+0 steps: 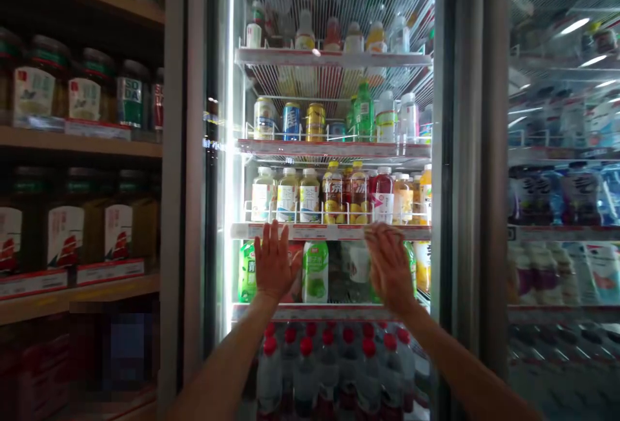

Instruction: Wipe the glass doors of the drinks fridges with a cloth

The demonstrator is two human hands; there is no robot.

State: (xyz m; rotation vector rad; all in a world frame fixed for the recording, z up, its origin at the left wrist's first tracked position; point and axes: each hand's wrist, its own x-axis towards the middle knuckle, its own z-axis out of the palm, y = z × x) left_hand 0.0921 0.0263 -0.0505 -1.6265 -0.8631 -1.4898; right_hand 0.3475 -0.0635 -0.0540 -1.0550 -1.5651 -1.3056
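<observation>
My left hand point(276, 263) is raised with its fingers spread and the palm flat toward the lit drinks fridge, seemingly against its glass door. Nothing is in it. Farther right, my right hand point(390, 266) is blurred. Its fingers press together over a thin yellowish cloth point(371, 232), whose edge shows at the fingertips. Both hands are level with a low shelf, in front of green drink cartons point(315, 272). Just above the hands runs a shelf edge point(334, 232) bearing price tags. A pale, blurred patch point(358, 263) shows beside the right hand.
Bottles point(310, 195) and cans point(291, 121) line the fridge shelves above. Red-capped bottles point(328, 356) stand at the bottom. Metal door frames point(467, 150) rise at the sides. Wooden shelves point(80, 137) with jars are on the left; another glass-fronted fridge point(564, 237) is on the right.
</observation>
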